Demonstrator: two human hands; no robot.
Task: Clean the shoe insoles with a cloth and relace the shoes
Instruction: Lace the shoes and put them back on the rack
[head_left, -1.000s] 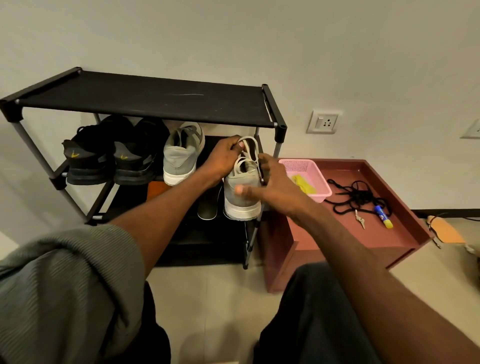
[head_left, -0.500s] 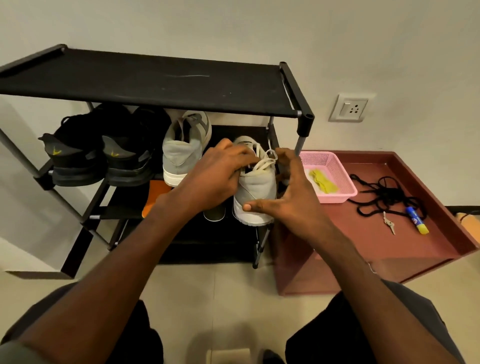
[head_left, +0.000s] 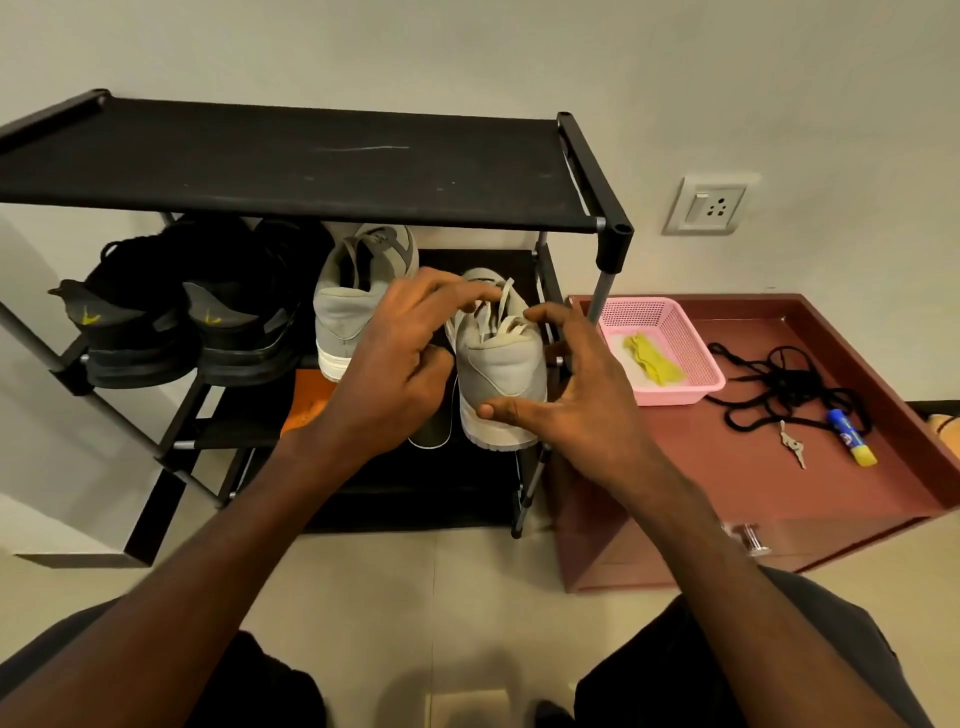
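A grey shoe (head_left: 506, 366) stands heel toward me at the right end of the black shoe rack's (head_left: 311, 161) middle shelf. Its loose cream laces (head_left: 506, 325) spill over the collar. My left hand (head_left: 400, 364) reaches in from the left, and its fingertips hold the laces at the top of the shoe. My right hand (head_left: 576, 400) cups the shoe from the right, thumb on the heel and fingers curled by the collar. The second grey shoe (head_left: 358, 301) stands just to the left. A dark insole (head_left: 431, 439) shows below the held shoe.
Two black shoes (head_left: 171, 322) fill the shelf's left side, with an orange item (head_left: 306, 400) on the shelf below. To the right, a red-brown tray top (head_left: 753, 493) carries a pink basket (head_left: 675, 317) with a yellow cloth (head_left: 652, 358), black laces (head_left: 779, 384), a key (head_left: 792, 447) and a glue stick (head_left: 852, 436).
Both hands stay at the grey shoe on the shelf. My left hand slid down its left side, fingertips still at the laces. My right fingers spread wider round the heel.
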